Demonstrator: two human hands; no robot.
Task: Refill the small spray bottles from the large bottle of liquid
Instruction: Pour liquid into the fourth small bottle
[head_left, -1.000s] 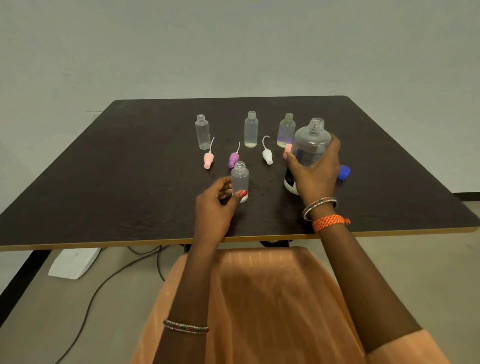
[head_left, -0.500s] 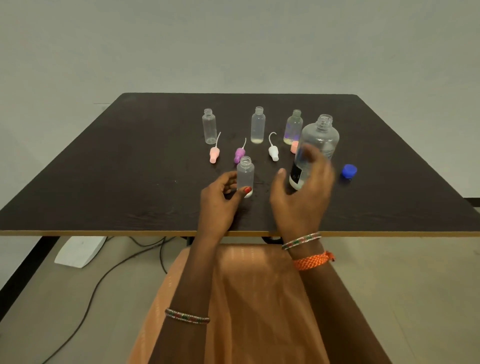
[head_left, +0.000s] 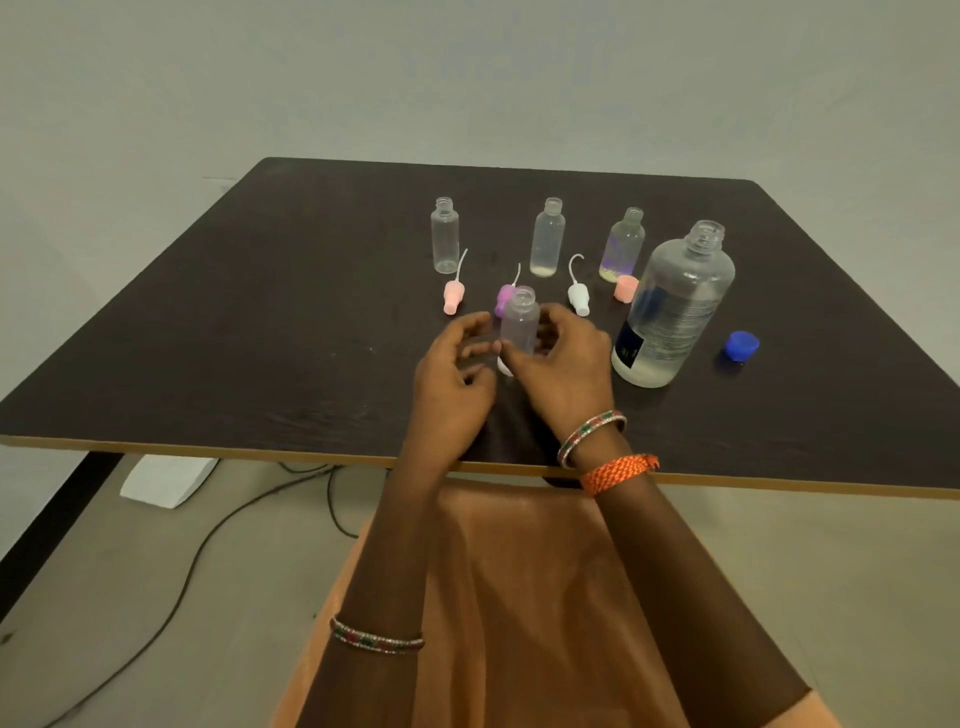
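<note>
Your left hand (head_left: 451, 375) sits just left of the near bottle (head_left: 518, 323), fingers loosely curled and holding nothing. Your right hand (head_left: 563, 364) curls its fingers round that bottle, which stands uncapped near the table's (head_left: 260, 322) front middle. Behind it stand three more uncapped small bottles, with loose spray tops lying in front of them. Right of your hands stands the large bottle (head_left: 675, 306), open, apart from them, its blue cap (head_left: 741, 345) beside it.

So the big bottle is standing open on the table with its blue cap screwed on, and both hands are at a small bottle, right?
Not quite. The head view shows the large bottle uncapped; its blue cap lies on the table beside it. Both the left hand and right hand are at the small bottle.
</note>
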